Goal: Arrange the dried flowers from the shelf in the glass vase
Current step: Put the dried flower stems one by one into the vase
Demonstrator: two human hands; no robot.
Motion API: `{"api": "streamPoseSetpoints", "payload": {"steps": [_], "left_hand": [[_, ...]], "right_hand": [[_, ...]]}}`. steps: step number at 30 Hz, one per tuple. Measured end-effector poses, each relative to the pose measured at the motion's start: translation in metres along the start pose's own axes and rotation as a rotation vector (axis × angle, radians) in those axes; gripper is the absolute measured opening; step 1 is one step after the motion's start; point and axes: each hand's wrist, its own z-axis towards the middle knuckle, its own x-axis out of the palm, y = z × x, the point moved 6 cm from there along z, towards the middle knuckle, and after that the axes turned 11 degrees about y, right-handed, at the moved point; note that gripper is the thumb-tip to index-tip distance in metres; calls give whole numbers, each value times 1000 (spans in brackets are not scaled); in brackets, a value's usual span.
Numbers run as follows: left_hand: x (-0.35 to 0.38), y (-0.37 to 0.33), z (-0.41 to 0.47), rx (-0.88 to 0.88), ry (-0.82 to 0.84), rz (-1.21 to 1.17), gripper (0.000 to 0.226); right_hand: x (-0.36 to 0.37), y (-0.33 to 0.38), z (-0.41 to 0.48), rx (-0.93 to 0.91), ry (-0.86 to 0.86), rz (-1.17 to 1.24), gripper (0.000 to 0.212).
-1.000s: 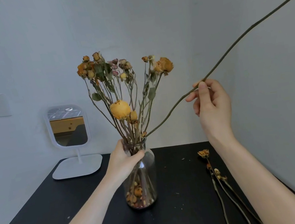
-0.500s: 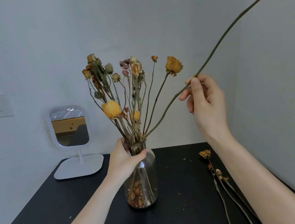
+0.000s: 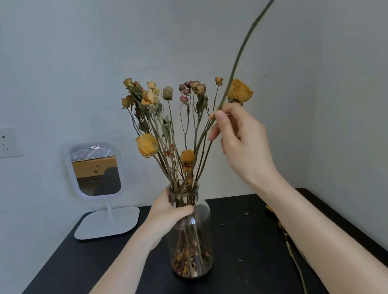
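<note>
Placing the long stem [image 3: 246, 39] in the glass vase [image 3: 193, 241]
The left grip [image 3: 169, 212] curls round the vase neck on the worktop [image 3: 240, 252]. The right grip [image 3: 242, 145] pinches the long stem, whose foot sits among the dried flowers [image 3: 172, 125]. Risk: sideways leverage may snap the brittle stem or tip the vase.

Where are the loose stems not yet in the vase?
Head view: the loose dried stems lie on the black table, right of the glass vase, partly hidden by the right forearm.
</note>
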Motion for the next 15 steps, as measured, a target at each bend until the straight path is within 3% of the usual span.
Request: {"api": "streamPoseSetpoints", "payload": {"steps": [9, 15], "left_hand": [[-2, 6, 5, -1, 69, -10, 47], [-2, 9, 6, -9, 63, 0, 51]], "right_hand": [[8, 27, 14, -113, 1, -203, 21], [18, 14, 20, -26, 69, -214, 21]]}}
